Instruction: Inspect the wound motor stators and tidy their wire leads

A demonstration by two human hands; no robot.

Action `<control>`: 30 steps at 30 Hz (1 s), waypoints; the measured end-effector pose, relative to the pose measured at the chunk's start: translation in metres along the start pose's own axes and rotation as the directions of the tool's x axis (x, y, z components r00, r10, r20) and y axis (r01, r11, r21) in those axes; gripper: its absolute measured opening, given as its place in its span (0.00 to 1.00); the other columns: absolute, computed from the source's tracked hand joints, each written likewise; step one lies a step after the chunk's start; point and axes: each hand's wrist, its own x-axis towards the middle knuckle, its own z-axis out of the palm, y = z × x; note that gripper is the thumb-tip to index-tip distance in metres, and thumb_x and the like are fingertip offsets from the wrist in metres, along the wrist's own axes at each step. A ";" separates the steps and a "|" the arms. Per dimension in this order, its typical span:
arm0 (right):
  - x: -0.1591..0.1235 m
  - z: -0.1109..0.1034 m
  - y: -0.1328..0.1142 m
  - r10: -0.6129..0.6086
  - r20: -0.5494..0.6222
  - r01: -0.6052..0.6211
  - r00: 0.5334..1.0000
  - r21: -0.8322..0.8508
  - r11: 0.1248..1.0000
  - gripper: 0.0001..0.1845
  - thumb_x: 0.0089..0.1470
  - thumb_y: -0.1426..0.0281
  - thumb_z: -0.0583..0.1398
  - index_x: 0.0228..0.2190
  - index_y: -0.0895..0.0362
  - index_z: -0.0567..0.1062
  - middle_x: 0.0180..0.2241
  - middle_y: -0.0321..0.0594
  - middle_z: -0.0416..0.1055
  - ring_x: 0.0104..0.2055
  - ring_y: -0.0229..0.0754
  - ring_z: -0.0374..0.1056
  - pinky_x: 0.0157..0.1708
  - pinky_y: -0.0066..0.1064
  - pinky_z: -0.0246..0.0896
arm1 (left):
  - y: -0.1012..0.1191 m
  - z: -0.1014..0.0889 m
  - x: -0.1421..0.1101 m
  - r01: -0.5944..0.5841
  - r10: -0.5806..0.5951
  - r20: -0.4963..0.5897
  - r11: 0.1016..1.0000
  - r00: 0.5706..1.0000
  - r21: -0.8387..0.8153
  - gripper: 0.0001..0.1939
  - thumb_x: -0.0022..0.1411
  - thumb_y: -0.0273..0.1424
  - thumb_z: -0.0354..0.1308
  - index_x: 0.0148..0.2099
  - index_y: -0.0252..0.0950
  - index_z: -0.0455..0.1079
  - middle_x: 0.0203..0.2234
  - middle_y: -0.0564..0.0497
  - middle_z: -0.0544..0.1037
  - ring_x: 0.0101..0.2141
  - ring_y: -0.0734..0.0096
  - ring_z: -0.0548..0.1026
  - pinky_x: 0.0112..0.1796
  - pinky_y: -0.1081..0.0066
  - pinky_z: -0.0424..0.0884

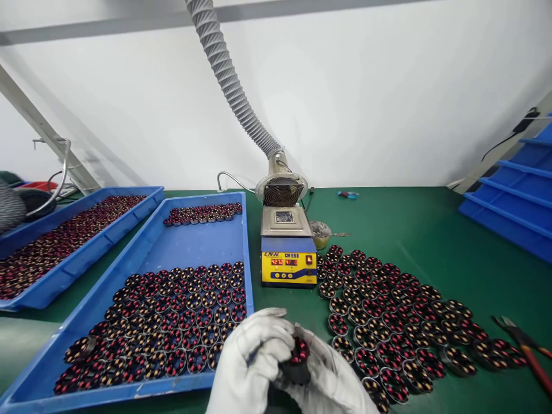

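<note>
Both white-gloved hands meet at the front, low in the view. Between them is one motor stator, a black ring with red inside, tilted and partly covered by fingers. My left hand has its fingers bent against the stator's left side. On the other side my right hand is wrapped round it, its fingertips partly hidden. Many similar stators, with red or gold coils, lie on the green table to the right. More stand in rows in the blue tray at the left.
A yellow and blue solder pot with a lit display stands mid-table, under a fume hose. Beside it is a small cup with a stick across it. Pliers lie far right, near stacked blue trays. Another full tray is far left.
</note>
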 end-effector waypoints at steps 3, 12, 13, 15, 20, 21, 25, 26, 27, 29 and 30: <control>-0.005 0.002 -0.005 0.041 0.056 -0.043 0.998 0.042 0.998 0.21 0.34 0.63 0.71 0.35 0.51 0.79 0.32 0.38 0.78 0.32 0.39 0.74 0.37 0.29 0.67 | -0.006 -0.002 -0.008 0.177 -0.187 -0.076 0.977 0.979 -0.117 0.11 0.63 0.35 0.53 0.33 0.39 0.74 0.35 0.49 0.81 0.40 0.64 0.78 0.42 0.70 0.75; 0.001 -0.013 -0.002 -0.024 0.020 0.024 1.000 -0.041 0.999 0.11 0.43 0.61 0.67 0.30 0.53 0.79 0.37 0.42 0.77 0.41 0.47 0.71 0.44 0.41 0.65 | 0.002 -0.001 -0.007 -0.255 0.236 0.100 0.929 0.967 0.267 0.17 0.58 0.40 0.60 0.48 0.40 0.68 0.39 0.44 0.79 0.42 0.64 0.76 0.42 0.70 0.74; 0.003 -0.014 0.000 -0.022 0.024 0.023 0.999 -0.042 0.999 0.12 0.42 0.61 0.67 0.31 0.54 0.79 0.36 0.42 0.77 0.41 0.46 0.71 0.44 0.40 0.65 | 0.004 -0.003 -0.004 -0.259 0.242 0.098 0.934 0.965 0.244 0.17 0.58 0.42 0.59 0.47 0.39 0.69 0.38 0.44 0.79 0.41 0.64 0.77 0.42 0.71 0.73; 0.005 -0.015 0.002 -0.008 0.050 0.009 0.999 -0.036 0.999 0.15 0.40 0.62 0.69 0.32 0.55 0.79 0.36 0.42 0.77 0.39 0.44 0.72 0.42 0.38 0.66 | 0.006 -0.004 0.001 -0.228 0.217 0.084 0.962 0.972 0.151 0.17 0.58 0.44 0.58 0.45 0.39 0.72 0.38 0.45 0.80 0.40 0.64 0.78 0.43 0.72 0.73; 0.001 -0.001 -0.004 0.145 0.175 -0.161 0.974 0.079 0.984 0.13 0.41 0.66 0.69 0.33 0.56 0.79 0.31 0.38 0.78 0.31 0.38 0.74 0.33 0.28 0.67 | 0.002 0.001 0.007 0.064 -0.084 -0.072 0.970 0.994 -0.236 0.10 0.56 0.34 0.59 0.24 0.40 0.76 0.23 0.51 0.81 0.34 0.63 0.79 0.40 0.72 0.73; -0.001 0.002 -0.006 0.166 0.187 -0.187 0.968 0.102 0.977 0.13 0.42 0.67 0.69 0.33 0.55 0.79 0.31 0.38 0.79 0.31 0.37 0.74 0.32 0.26 0.67 | 0.002 0.001 0.008 0.115 -0.152 -0.104 0.946 0.983 -0.304 0.11 0.54 0.32 0.59 0.22 0.39 0.75 0.21 0.52 0.80 0.32 0.62 0.79 0.39 0.71 0.74; -0.004 0.006 -0.013 0.188 0.195 -0.219 0.963 0.154 0.963 0.18 0.40 0.65 0.69 0.37 0.54 0.78 0.34 0.40 0.79 0.33 0.38 0.74 0.35 0.28 0.67 | 0.004 -0.003 0.005 0.209 -0.267 -0.160 0.928 0.950 -0.307 0.08 0.51 0.25 0.58 0.29 0.41 0.78 0.29 0.52 0.82 0.35 0.65 0.79 0.39 0.73 0.74; -0.003 0.005 -0.012 0.174 0.180 -0.203 0.968 0.158 0.966 0.17 0.41 0.64 0.69 0.36 0.54 0.78 0.36 0.40 0.79 0.35 0.39 0.74 0.37 0.29 0.67 | 0.005 -0.004 0.003 0.209 -0.248 -0.139 0.946 0.959 -0.247 0.09 0.50 0.26 0.60 0.34 0.43 0.78 0.35 0.52 0.82 0.38 0.65 0.78 0.41 0.75 0.72; -0.001 0.002 -0.010 0.155 0.162 -0.181 0.975 0.158 0.971 0.17 0.41 0.63 0.69 0.35 0.54 0.78 0.37 0.40 0.78 0.37 0.40 0.73 0.39 0.31 0.66 | 0.005 -0.005 0.000 0.185 -0.205 -0.103 0.967 0.973 -0.176 0.13 0.48 0.28 0.64 0.38 0.45 0.78 0.39 0.52 0.80 0.41 0.65 0.77 0.44 0.76 0.71; 0.004 -0.004 -0.002 0.111 0.127 -0.130 0.986 0.154 0.980 0.16 0.42 0.60 0.67 0.34 0.54 0.78 0.38 0.41 0.77 0.40 0.43 0.71 0.42 0.35 0.65 | 0.006 -0.005 -0.003 0.107 -0.109 -0.026 0.993 0.994 -0.047 0.21 0.45 0.32 0.69 0.45 0.48 0.75 0.44 0.51 0.78 0.44 0.66 0.76 0.46 0.78 0.68; 0.007 -0.008 0.004 0.096 0.116 -0.114 0.989 0.151 0.982 0.17 0.43 0.58 0.66 0.33 0.55 0.78 0.37 0.42 0.77 0.39 0.43 0.71 0.42 0.37 0.65 | 0.006 -0.005 -0.003 0.072 -0.073 -0.013 0.997 0.997 -0.015 0.21 0.45 0.34 0.70 0.45 0.48 0.75 0.42 0.51 0.79 0.43 0.66 0.76 0.45 0.78 0.69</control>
